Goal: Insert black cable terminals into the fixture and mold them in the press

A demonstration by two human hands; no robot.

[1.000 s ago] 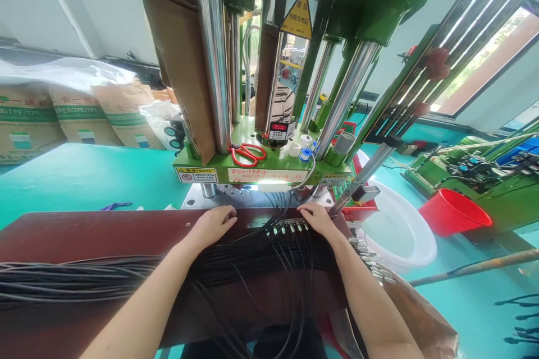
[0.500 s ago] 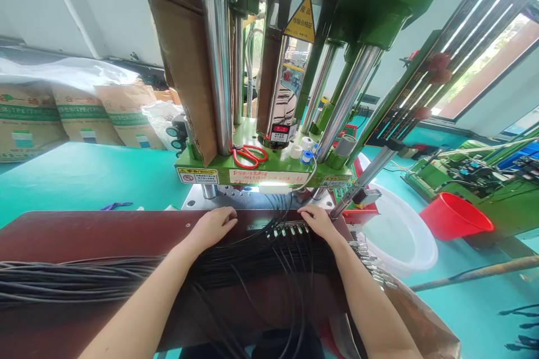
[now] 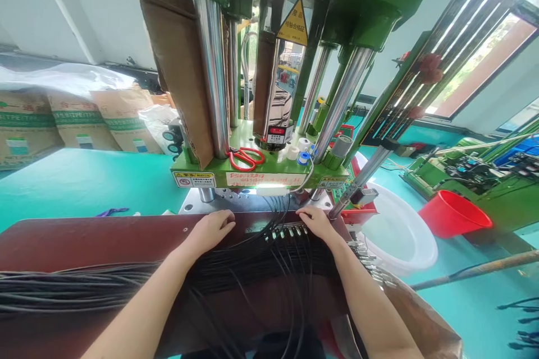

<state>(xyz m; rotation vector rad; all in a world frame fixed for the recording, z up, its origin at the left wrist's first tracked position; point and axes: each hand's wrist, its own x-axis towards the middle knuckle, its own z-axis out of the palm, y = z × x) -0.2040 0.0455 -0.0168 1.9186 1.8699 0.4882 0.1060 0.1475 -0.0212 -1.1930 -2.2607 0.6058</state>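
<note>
My left hand [image 3: 214,230] rests on the far edge of a brown board [image 3: 105,241], thumb apart from the fingers, nothing held. On the board's right part lies my right hand [image 3: 316,223], also bare, fingers loosely bent by the edge. Between them, black cables [image 3: 275,214] run from under the green press [image 3: 210,165] down onto the board. Metal cable connectors [image 3: 286,233] sit in a row on a strip just left of my right hand. A thick bundle of black cables [image 3: 71,291] stretches across the board's left side.
Red-handled scissors [image 3: 246,159] and small tape rolls [image 3: 303,157] lie on the press ledge. Cardboard [image 3: 177,67] leans against its left column. To the right stand a white tub [image 3: 415,258] and a red bucket [image 3: 455,214]. Printed sacks [image 3: 76,123] line the back left.
The view has tilted slightly, so the press sits a little further left in it. Both hands stay in place on the board, and the cables have not visibly moved.
</note>
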